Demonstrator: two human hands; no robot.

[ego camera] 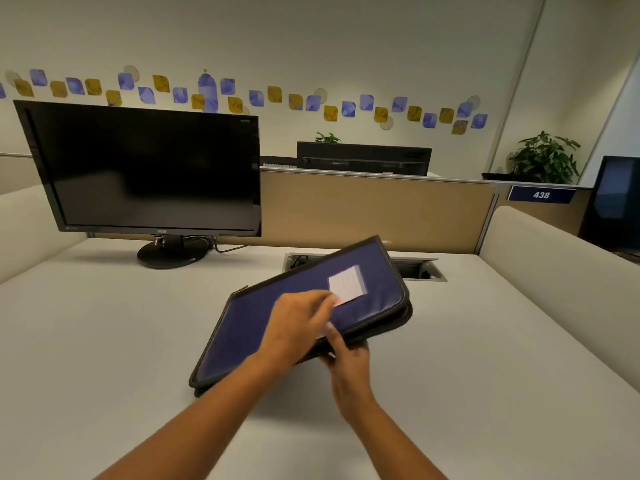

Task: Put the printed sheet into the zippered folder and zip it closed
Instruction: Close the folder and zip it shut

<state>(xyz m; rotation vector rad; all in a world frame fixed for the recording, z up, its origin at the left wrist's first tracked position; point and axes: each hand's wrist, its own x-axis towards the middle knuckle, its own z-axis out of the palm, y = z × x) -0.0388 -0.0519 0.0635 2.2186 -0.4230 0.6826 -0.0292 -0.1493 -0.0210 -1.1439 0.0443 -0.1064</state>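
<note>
A dark blue zippered folder (367,271) with a black edge and a white label lies on the desk, its far right side tilted up. My left hand (298,323) lies flat on its cover with fingers stretched toward the label. My right hand (346,355) is at the folder's near edge, fingers curled at the gap between the covers, where a thin white strip, perhaps the printed sheet, peeks out. I cannot tell whether it pinches the zipper or the edge.
A black monitor (149,171) stands at the back left with its cable trailing right. A cable hatch (422,268) is open in the desk (104,341) behind the folder. Beige partition walls (381,209) enclose the desk on three sides.
</note>
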